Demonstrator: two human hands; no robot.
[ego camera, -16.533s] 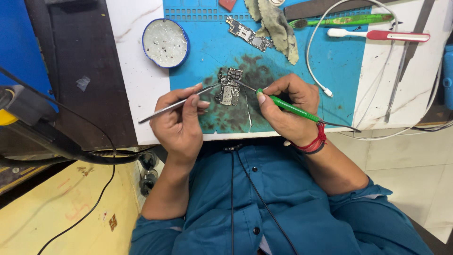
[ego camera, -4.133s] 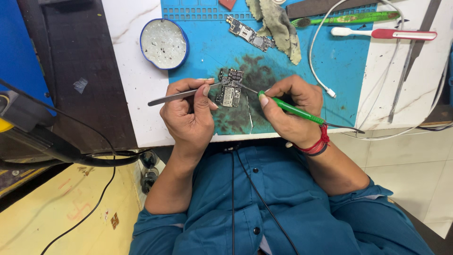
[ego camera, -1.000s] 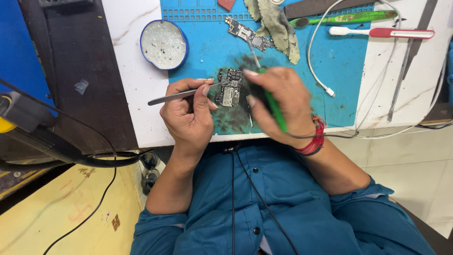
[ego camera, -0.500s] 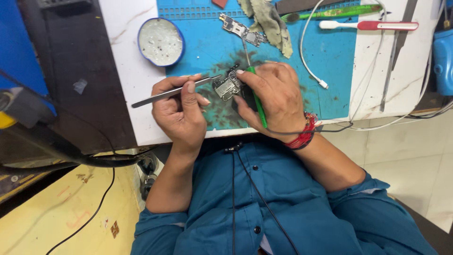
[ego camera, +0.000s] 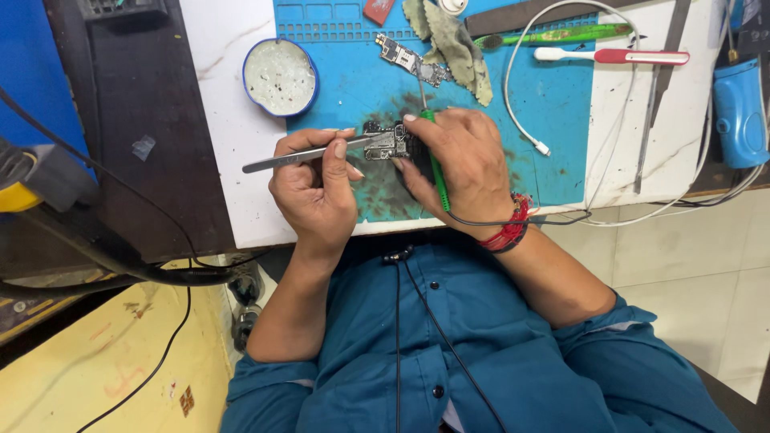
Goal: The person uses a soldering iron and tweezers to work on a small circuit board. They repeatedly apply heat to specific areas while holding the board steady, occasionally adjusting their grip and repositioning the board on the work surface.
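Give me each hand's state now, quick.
Left hand: closed on metal tweezers, tips at the small circuit board.
Right hand: closed on a green-handled tool, over the board.

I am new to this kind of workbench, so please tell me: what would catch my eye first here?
At the centre, the left hand holds metal tweezers and the right hand holds a green-handled tool, both over a small circuit board on the stained blue mat. A round blue-rimmed tin sits at the mat's left edge.
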